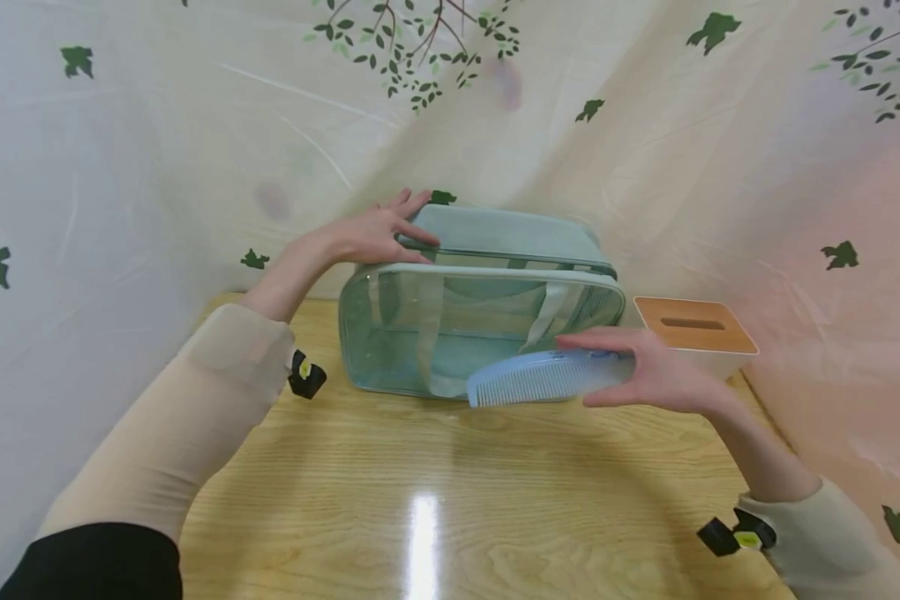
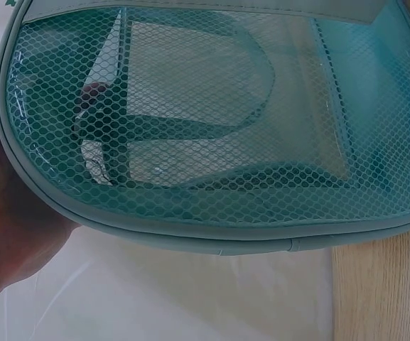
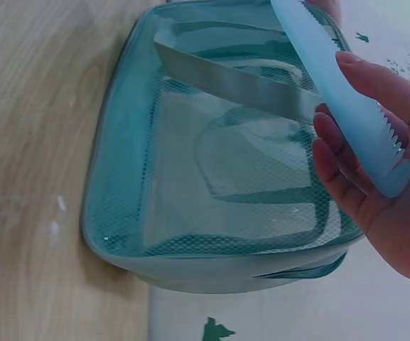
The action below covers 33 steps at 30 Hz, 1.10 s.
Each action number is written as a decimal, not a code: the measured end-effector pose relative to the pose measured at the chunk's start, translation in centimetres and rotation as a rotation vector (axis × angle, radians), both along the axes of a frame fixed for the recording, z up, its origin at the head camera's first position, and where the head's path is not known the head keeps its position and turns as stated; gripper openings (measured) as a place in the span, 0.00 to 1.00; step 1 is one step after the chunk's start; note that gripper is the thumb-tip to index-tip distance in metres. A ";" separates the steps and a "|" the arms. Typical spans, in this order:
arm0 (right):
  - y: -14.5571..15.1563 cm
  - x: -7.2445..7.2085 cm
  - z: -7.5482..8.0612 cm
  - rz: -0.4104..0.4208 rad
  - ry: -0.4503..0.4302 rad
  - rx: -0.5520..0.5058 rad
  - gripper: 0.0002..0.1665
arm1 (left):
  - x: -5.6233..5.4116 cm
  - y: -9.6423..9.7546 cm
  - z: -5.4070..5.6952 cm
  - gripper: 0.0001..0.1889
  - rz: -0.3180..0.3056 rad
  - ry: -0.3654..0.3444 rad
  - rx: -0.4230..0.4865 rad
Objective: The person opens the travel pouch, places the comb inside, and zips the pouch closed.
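Note:
A light-blue comb (image 1: 547,375) is gripped at one end by my right hand (image 1: 652,367), teeth downward in the head view, in front of the bag. In the right wrist view the thumb lies over the comb (image 3: 354,114) and the fingers bend beneath it. The green see-through toiletry bag (image 1: 390,367) stands on the table with its top parted. My left hand (image 1: 378,233) rests with spread, fairly straight fingers at the bag's top left corner. Through the mesh side (image 2: 190,206) in the left wrist view, one fingertip shows; the other fingers are hidden.
To the bag's right, partly behind my right forearm, stands a white tissue box (image 1: 693,323) with a wood-coloured lid. A leaf-patterned curtain (image 1: 570,158) hangs close behind and at both sides. The wooden table (image 1: 345,492) stretches in front.

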State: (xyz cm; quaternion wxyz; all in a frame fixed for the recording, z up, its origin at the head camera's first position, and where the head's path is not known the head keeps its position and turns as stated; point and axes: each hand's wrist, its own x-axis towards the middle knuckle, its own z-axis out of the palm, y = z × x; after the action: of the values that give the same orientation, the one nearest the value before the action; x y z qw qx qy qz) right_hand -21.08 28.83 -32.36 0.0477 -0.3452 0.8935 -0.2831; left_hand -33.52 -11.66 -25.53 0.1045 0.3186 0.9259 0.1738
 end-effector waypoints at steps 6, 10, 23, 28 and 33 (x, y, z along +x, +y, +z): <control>-0.6 0.1 2.9 0.020 0.021 -0.025 0.42 | 0.1 0.1 -0.1 0.28 0.000 0.005 -0.003; -0.7 0.4 4.6 -0.028 0.028 -0.010 0.43 | 0.0 0.1 -0.1 0.28 -0.003 0.006 -0.003; -1.1 -2.6 11.5 -0.147 -0.031 -0.027 0.44 | -0.1 0.0 -0.2 0.28 -0.012 -0.002 0.006; -1.8 -4.8 13.0 -0.146 -0.005 -0.021 0.43 | 0.0 -0.2 -0.2 0.28 -0.011 -0.014 0.013; -2.3 -6.8 13.9 -0.145 -0.002 -0.036 0.42 | 0.0 -0.1 -0.1 0.29 -0.010 -0.010 0.000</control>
State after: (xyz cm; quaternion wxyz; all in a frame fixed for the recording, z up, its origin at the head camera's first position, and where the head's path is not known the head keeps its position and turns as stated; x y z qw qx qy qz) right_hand -27.93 26.55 -18.43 0.0217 -0.2802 0.9108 -0.3023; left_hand -33.53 -11.79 -25.68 0.1101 0.3225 0.9237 0.1750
